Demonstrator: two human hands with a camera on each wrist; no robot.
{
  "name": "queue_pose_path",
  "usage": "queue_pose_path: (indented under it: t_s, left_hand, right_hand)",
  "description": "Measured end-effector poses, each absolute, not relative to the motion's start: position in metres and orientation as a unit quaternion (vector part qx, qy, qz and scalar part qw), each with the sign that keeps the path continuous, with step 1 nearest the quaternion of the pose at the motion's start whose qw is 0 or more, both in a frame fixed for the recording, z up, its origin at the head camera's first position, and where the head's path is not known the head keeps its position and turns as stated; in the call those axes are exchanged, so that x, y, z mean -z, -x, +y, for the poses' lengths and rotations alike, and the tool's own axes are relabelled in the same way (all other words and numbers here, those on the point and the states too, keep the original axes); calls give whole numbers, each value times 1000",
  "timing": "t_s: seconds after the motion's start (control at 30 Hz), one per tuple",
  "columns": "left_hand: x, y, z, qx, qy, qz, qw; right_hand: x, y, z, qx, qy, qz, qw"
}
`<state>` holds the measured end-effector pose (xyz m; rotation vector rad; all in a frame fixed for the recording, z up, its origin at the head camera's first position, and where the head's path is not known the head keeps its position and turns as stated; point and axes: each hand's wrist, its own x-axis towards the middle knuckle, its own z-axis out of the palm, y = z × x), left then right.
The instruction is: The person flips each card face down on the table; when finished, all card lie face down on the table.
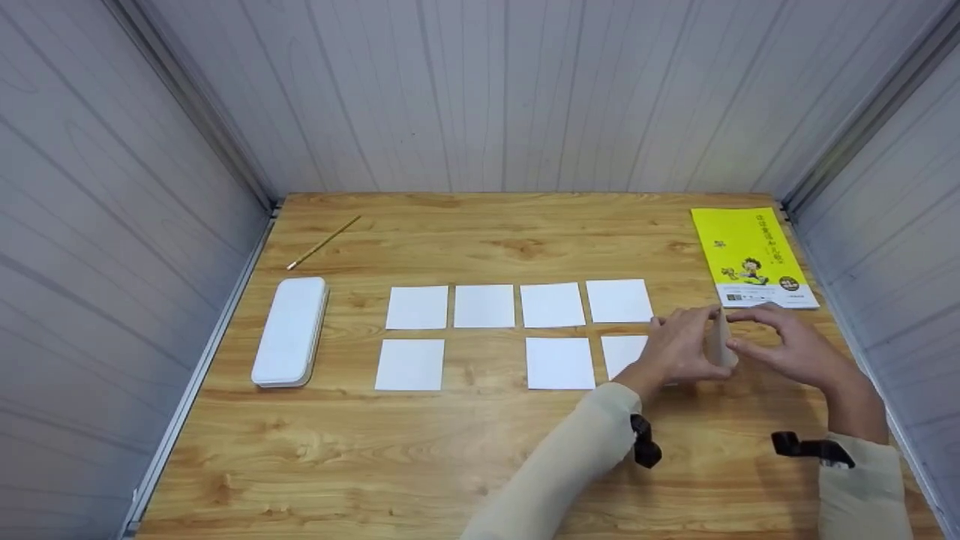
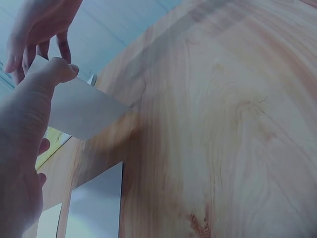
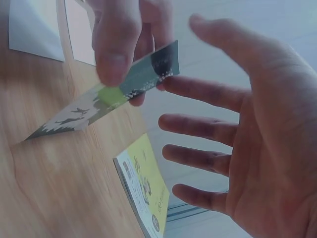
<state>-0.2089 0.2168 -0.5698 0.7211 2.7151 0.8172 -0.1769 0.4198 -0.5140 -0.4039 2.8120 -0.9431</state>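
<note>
My left hand [image 1: 679, 345] pinches a card [image 3: 116, 94] between thumb and fingers and holds it upright above the right part of the table. The card's plain white back shows in the left wrist view; its printed face, green and grey with dark shapes, shows in the right wrist view. My right hand [image 1: 795, 349] is beside the card with its fingers spread and thumb apart. A fingertip is at the card's edge; whether it touches cannot be told. Left of my hands lie several white cards [image 1: 560, 364] in two rows, one card [image 1: 621, 352] partly hidden by my left hand.
A yellow book [image 1: 750, 255] lies at the back right, just beyond my right hand. To the left are a white case [image 1: 290, 330] and a thin pencil [image 1: 324, 242]. Pale panels [image 1: 480, 97] enclose the wooden table [image 1: 375, 465] at the back and sides.
</note>
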Motion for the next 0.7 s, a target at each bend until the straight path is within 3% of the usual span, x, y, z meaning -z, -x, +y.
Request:
queue_pose_path:
  t_s: [0.53, 0.7]
  left_hand:
    - [578, 209, 215, -226, -264, 934, 86]
    - [588, 208, 210, -213, -272, 935, 78]
  right_hand:
    - [519, 176, 433, 290, 136, 946, 42]
    - [524, 175, 439, 301, 123, 944, 60]
